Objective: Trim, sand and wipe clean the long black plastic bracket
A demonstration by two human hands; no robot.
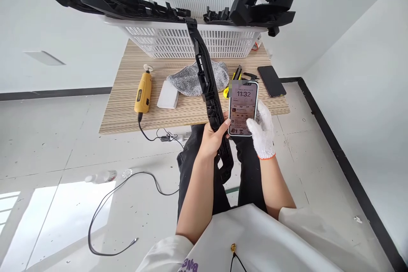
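My bare left hand (pixel 212 138) is closed round a long black plastic trim piece (pixel 207 78), its thumb at the left edge of a lit smartphone (pixel 242 108). The trim piece slants from the basket's rim down past the table edge over my lap. In a white knit glove with an orange cuff, my right hand (pixel 263 131) grips the phone from the right, thumb by the lower screen and other fingers partly behind it. The screen reads 11:32 and shows music controls. Behind the trim piece lies a grey cloth (pixel 186 78).
A white plastic basket (pixel 165 40) at the table's back bears more black trim pieces (pixel 127 4). On the table (pixel 121 114) are a yellow corded rotary tool (pixel 144 91), a white box (pixel 168 94), a yellow-and-black cutter (pixel 237 73) and a dark phone (pixel 271 80). A cable (pixel 92 225) loops across the floor.
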